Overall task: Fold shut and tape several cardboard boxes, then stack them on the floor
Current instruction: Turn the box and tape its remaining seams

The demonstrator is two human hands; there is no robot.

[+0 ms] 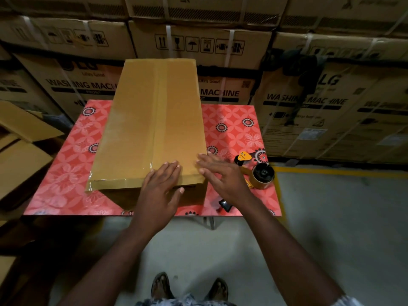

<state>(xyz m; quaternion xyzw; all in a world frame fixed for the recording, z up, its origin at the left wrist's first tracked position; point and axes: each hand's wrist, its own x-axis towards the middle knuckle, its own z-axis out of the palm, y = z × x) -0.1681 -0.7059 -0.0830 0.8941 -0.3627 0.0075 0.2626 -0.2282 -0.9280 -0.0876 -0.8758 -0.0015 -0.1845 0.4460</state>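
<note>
On my feed, a closed cardboard box (154,120) lies on a counter (66,173) covered in a red flower-print sheet. The box's long axis runs from 6 o'clock to 12 o'clock, straight away from the person. Its far end reaches past the counter's back edge in this view, and its near end sits just short of the front edge. A strip of tape (157,107) follows the centre seam along that same line. A loose tail of clear tape (90,186) sticks out at the box's near left corner, at about 8 o'clock.

Both hands are on the near end of the box and neither holds anything. The left hand (163,184) lies flat on the top with its fingers straight and together, pointing to 12 o'clock, and its thumb hangs over the near edge. The right hand (223,177) is spread wide at the near right corner, its fingertips on or just over the top. I cannot tell whether the palm touches.

At 3 o'clock from the right hand, an orange-and-black tape dispenser (258,171) with a brown roll rests on the counter, just beside the box and not touching it. Part of it is hidden under the wrist.

Strapped washing machine cartons (309,102) stand in a wall from 10 to 2 o'clock. Plain cardboard pieces (19,155) sit at 9 o'clock. At 6 o'clock, two sandalled feet (161,286) stand on the grey floor (331,217), which has a yellow line (331,172) at 3 o'clock.
</note>
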